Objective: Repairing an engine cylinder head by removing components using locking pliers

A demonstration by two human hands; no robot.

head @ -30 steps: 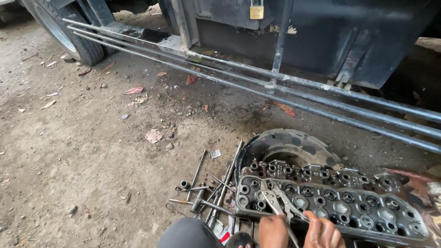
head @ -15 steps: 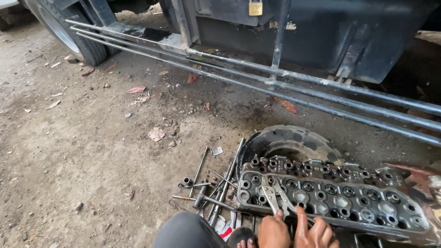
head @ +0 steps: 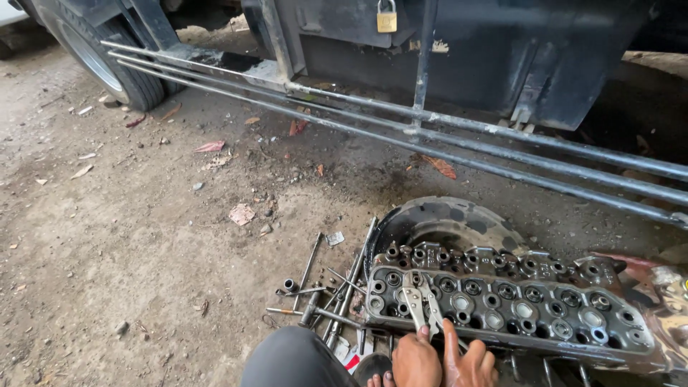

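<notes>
Now, in the head view, the camera has tipped up a little against half a second ago: the hands sit lower at the bottom edge and more of the truck's underside shows, while the tool stays planted at the same spot, so the work on that part of the casting goes on without a shift.

The left hand (head: 416, 364) is wrapped around the handles of the locking pliers (head: 421, 299), whose bright steel nose rests on the near left part of the cylinder head (head: 502, 304). The right hand (head: 469, 362) lies just beside it with one finger stretched up along the handles; whether it truly grips I cannot tell.

The cylinder head is a long grey cast block, oily and dull, dotted with round valve seats and springs, lying on the dirt ground. Behind it leans a round, blackened flywheel housing (head: 444, 226). To the left, thin steel rods and sockets (head: 322, 294) lie scattered on the gritty floor. Above run painted steel side rails (head: 430, 136) and a brass padlock (head: 386, 17).
</notes>
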